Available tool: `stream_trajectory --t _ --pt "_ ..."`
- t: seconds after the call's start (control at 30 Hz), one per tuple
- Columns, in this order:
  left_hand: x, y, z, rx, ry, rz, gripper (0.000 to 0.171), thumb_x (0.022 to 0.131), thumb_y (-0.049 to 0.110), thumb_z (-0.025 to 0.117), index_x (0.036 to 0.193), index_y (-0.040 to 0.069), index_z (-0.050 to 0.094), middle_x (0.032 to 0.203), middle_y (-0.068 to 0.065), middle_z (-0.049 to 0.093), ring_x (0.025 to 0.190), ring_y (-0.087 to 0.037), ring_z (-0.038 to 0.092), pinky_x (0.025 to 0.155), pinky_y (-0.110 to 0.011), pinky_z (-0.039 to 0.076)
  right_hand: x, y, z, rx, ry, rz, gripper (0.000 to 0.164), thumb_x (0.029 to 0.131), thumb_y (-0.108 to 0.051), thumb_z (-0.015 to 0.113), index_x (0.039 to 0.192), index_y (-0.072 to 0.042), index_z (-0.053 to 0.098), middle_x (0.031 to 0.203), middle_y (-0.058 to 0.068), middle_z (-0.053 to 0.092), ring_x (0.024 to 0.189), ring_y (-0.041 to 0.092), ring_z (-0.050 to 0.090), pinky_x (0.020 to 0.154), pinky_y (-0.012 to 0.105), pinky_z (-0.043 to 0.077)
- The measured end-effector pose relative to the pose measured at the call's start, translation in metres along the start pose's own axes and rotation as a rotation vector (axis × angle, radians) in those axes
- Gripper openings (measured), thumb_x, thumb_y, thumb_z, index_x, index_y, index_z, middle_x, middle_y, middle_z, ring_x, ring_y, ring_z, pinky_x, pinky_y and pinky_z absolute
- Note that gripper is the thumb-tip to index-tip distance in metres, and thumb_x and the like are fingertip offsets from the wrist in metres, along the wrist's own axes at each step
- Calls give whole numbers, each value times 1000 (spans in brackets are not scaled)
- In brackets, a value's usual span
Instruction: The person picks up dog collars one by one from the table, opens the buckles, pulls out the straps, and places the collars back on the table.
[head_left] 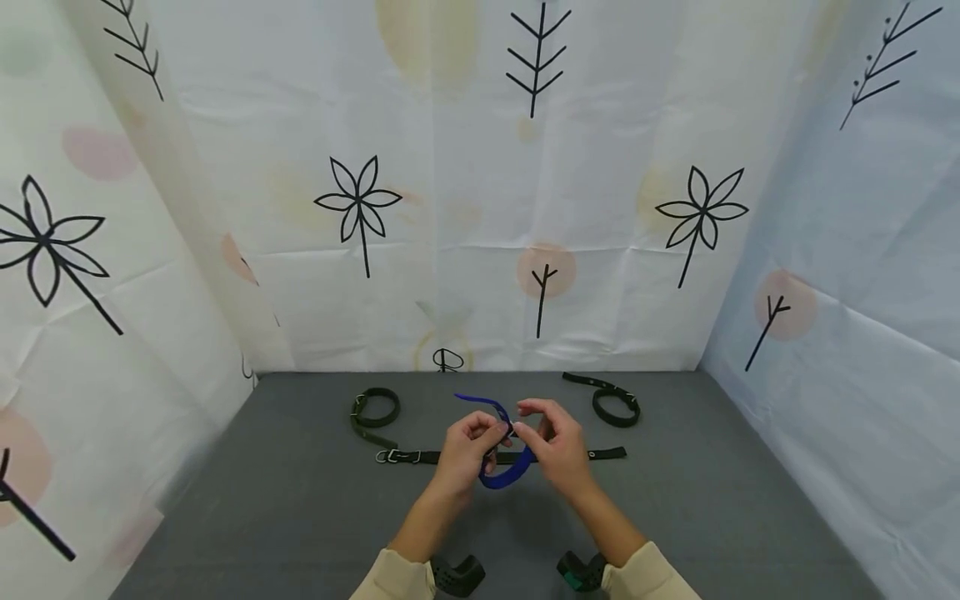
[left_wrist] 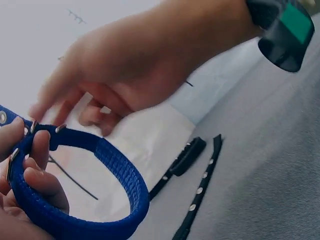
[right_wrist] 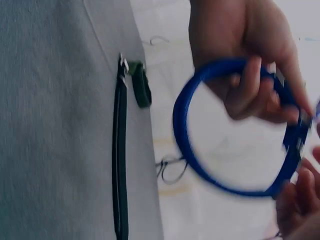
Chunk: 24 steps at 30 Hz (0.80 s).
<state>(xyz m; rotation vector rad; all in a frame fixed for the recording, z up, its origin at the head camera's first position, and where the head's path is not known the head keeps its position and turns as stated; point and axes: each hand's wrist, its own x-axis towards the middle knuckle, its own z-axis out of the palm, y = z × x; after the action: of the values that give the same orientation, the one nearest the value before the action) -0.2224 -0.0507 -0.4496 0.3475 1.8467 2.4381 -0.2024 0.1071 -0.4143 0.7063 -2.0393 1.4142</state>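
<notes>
A blue collar [head_left: 510,478] with metal buckle hardware [left_wrist: 34,126] is held up above the table, its band bent into a loop. My left hand [head_left: 463,454] grips it by the buckle part, thumb on top and fingers curled beneath. The collar's free end [head_left: 480,398] points up and left in the head view. Close to the buckle, my right hand [head_left: 561,450] has its thumb and index finger apart, fingertips at or near the strap. In the right wrist view the loop [right_wrist: 182,127] hangs wide, and the fingertips are partly cut off.
Behind the hands a black collar [head_left: 609,454] lies straight across the grey table [head_left: 300,517]. A dark green collar [head_left: 375,437] is coiled at the left, another dark collar [head_left: 617,422] at the right. White patterned sheets [head_left: 450,300] stand at the back and both sides.
</notes>
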Motion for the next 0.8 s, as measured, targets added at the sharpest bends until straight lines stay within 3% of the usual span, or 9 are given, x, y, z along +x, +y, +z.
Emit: stream_trajectory --t 0.13,0.27,0.43,0.63,0.8 --pt "0 4 -6 -85 3 -5 13 94 13 66 84 9 60 74 -4 66 53 -10 46 47 -20 40 0 6 -8 63 -182 90 25 88 5 67 113 5 65 91 19 67 48 4 41 43 22 38" --pt "-1 9 -11 -198 39 -17 11 95 11 64 85 9 62 73 -4 65 55 -10 46 46 -18 39 -3 21 -9 173 -247 165 19 93 4 60 111 9 64 77 17 61 48 3 42 41 24 40" --pt "-2 14 -11 -283 80 -18 9 95 11 64 87 7 62 74 -6 65 57 -11 44 46 -18 37 -10 43 -4 269 -195 246 17 96 2 57 111 8 64 78 4 61 49 6 44 43 24 40" --pt "-3 16 -7 -313 137 -5 10 95 10 64 86 6 61 74 -7 66 56 -11 43 46 -18 37 -18 48 -2 364 -97 287 18 97 -3 58 108 10 62 80 8 63 49 10 46 43 23 41" --pt "-4 16 -7 -348 165 1 11 95 12 64 86 8 61 74 -6 66 58 -10 44 46 -17 36 -26 50 -1 435 -11 373 19 99 -4 56 107 12 60 84 5 66 49 9 48 45 23 44"
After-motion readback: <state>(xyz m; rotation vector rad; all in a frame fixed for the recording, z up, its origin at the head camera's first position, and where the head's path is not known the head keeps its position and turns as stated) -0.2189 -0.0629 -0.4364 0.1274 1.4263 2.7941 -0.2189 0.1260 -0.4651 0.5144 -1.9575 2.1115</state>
